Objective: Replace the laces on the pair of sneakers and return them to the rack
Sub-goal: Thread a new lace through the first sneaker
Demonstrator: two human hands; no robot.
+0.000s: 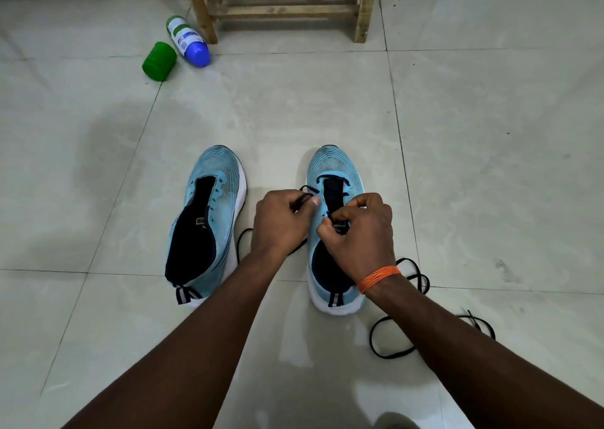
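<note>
- Sneakers (271, 219) stand side by side on the tiled floor (474, 134), well apart from the rack (284, 10), toes pointing toward it. Neither is on it yet.
- The left sneaker (209, 219) has no lace. Its eyelets show bare and its tongue lies open, so that shoe is wholly undone.
- The right sneaker (336, 173) is only just begun. A black lace (305, 196) crosses the eyelets nearest the rack and no others.
- The left hand (281, 222) pinches one end of that lace between thumb and curled fingers, on the shoe's side facing the other sneaker.
- The right hand (359, 232), an orange thread (379, 278) on its wrist, curls over the tongue and grips the right sneaker there. Whether it also holds a lace end I cannot tell.
- More black lace (392, 343) loops on the floor, farther from the rack than the right sneaker's heel. I cannot tell whether it is the same lace or a second one.
- A bottle (188, 41) and a green cap (159, 61) lie just beside the rack's left leg.
- My judgement: the task is early. Nearly all the threading on both shoes, the tying, and the return to the rack remain.
</note>
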